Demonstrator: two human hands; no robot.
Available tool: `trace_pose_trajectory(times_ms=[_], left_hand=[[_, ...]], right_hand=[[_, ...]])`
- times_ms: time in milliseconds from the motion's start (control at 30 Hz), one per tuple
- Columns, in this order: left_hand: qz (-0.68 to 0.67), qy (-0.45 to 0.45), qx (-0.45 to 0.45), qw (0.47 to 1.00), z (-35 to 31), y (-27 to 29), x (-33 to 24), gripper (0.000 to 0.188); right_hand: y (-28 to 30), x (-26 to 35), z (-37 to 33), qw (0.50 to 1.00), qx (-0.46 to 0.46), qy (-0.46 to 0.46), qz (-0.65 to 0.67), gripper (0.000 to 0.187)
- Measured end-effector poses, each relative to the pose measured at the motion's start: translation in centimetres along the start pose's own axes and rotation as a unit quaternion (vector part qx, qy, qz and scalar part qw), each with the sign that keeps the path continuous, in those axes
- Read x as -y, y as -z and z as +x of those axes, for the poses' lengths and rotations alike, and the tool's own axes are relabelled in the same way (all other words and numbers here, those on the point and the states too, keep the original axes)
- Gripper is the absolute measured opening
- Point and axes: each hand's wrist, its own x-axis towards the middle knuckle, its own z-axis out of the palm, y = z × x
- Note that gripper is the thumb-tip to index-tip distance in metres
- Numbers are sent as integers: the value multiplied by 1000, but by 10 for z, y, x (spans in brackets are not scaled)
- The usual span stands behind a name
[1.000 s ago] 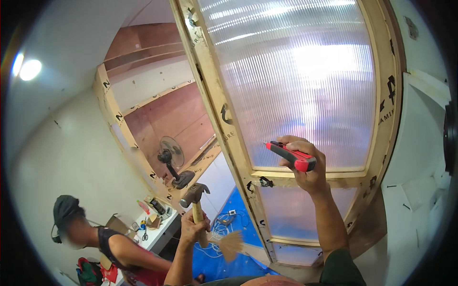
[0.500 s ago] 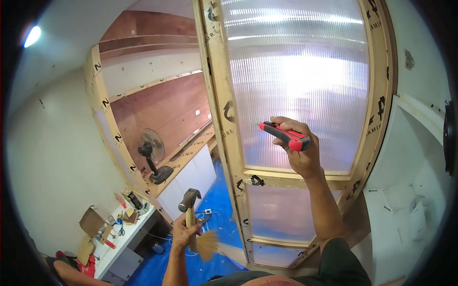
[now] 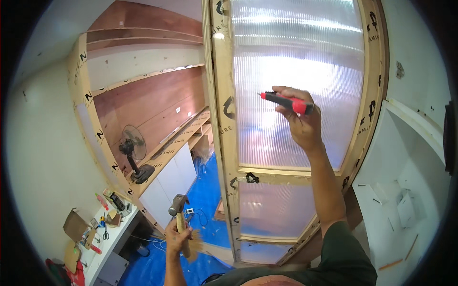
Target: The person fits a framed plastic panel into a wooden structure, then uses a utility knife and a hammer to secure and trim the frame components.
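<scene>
My left hand (image 3: 174, 238) is closed around the wooden handle of a claw hammer (image 3: 178, 205), its metal head upward. Pale bristles of a brush (image 3: 194, 250) show beside the same hand, partly hidden by the handle and fingers. My right hand (image 3: 306, 127) is raised, gripping a red and black utility knife (image 3: 289, 102) with its tip toward the left. Behind the knife stands a tall wooden-framed door (image 3: 224, 138) with ribbed, translucent panels (image 3: 286, 155). Whether the blade touches the panel I cannot tell.
A white counter (image 3: 114, 240) at lower left carries an opened cardboard box (image 3: 76, 225), scissors (image 3: 106, 234) and small items. A black fan (image 3: 135, 162) stands on a wooden ledge. Blue sheeting (image 3: 207, 178) covers the floor. White shelving (image 3: 381, 190) at right holds loose screws and a pencil (image 3: 391, 263).
The view has shifted, and the fan and counter now appear further left. My right hand with the knife sits higher in view. My left hand, holding the hammer and brush, appears slightly lower and further left.
</scene>
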Motion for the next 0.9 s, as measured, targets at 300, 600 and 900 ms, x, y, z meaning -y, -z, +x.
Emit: trace_pose_trajectory(times_ms=[300, 600, 900], left_hand=[[-16, 15, -3, 1000, 4, 12, 17, 22], [-42, 35, -13, 998, 0, 24, 48, 25], [-64, 62, -54, 995, 0, 34, 69, 25]], right_hand=[[-8, -2, 66, 998, -16, 31, -47, 30], [-16, -3, 101, 993, 9, 42, -106, 32], [-18, 1, 105, 983, 2, 42, -177, 27]])
